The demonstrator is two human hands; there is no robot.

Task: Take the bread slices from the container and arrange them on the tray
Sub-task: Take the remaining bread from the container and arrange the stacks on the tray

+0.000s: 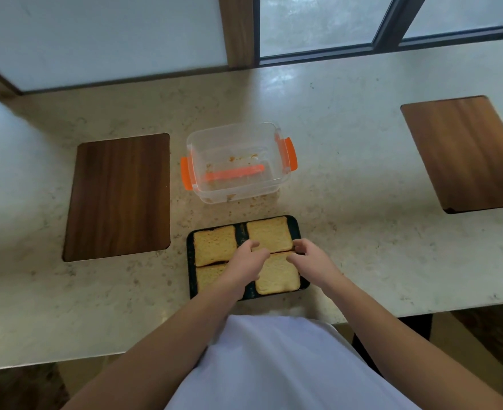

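A dark tray [189, 261] lies near the counter's front edge with several bread slices flat on it: far left [214, 244], far right [269, 233], near right [278, 276], and near left [208, 275], partly hidden by my arm. My left hand [245, 261] and my right hand [311, 257] hover over the right-hand slices, fingertips touching the seam between the far right and near right slices. The clear container [235, 164] with orange clips stands behind the tray; it holds only crumbs.
A dark wooden board [118, 196] lies left of the container and tray. Another wooden board [466, 152] lies at the far right. Windows and a wooden post stand behind the marble counter [348, 143]. Crumbs are scattered between container and tray.
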